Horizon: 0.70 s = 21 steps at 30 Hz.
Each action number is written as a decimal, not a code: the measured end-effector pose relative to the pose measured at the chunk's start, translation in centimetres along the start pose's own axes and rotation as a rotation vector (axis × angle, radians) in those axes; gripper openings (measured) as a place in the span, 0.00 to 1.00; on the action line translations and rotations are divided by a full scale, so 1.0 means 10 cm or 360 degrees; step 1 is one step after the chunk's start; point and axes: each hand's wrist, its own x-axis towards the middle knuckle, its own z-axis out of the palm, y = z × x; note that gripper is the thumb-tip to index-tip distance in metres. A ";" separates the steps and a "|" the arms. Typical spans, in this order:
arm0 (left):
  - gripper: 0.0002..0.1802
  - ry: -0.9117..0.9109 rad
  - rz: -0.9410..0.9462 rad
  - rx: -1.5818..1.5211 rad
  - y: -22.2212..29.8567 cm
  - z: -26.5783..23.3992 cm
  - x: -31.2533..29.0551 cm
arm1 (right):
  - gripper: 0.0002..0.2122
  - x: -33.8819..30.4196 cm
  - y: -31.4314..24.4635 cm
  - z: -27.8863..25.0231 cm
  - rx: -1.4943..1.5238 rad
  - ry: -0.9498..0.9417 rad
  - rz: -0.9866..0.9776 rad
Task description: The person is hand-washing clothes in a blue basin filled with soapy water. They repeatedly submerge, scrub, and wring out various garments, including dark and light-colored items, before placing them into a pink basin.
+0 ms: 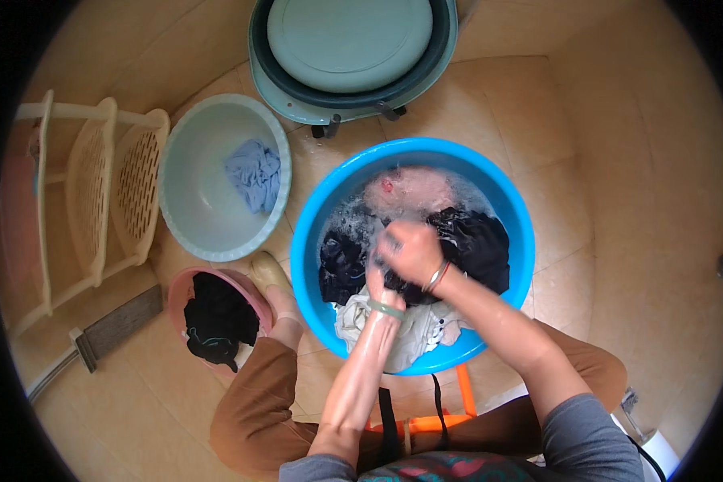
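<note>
Both hands meet over a round bright-blue plastic basin (313,241) of soapy water. The right hand (414,251) has its fingers clamped on a soaked dark garment (478,245); the left hand (375,277) is mostly hidden, its fingers unreadable. The cloth looks limp, heavy and slippery; a bunched fold gives the best hold. At nine o'clock, a pale grey-green bowl (193,193) holds blue cloth (255,174); at seven, a pink bowl (181,291) holds black clothing (215,317).

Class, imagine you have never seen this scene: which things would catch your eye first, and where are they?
First, the bright blue basin at the centre, holding soapy water and dark clothes, where the right hand and left hand grip the dark cloth together. To its left, a pale green basin holds a light blue garment, and below that a pink basin holds black clothing.
</note>
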 end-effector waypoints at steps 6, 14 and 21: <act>0.26 0.0091 0.0448 0.0281 0.32 0.16 0.03 | 0.12 0.20 0.85 -0.03 -0.0431 0.0167 0.0299; 0.30 0.0219 0.0525 0.0933 0.15 -0.32 0.86 | 0.23 -0.04 0.67 0.30 -0.0524 -0.0498 -0.0057; 0.17 0.0277 0.0364 0.2330 0.10 -0.57 1.43 | 0.14 0.20 1.11 0.84 -0.0808 -0.0836 0.0315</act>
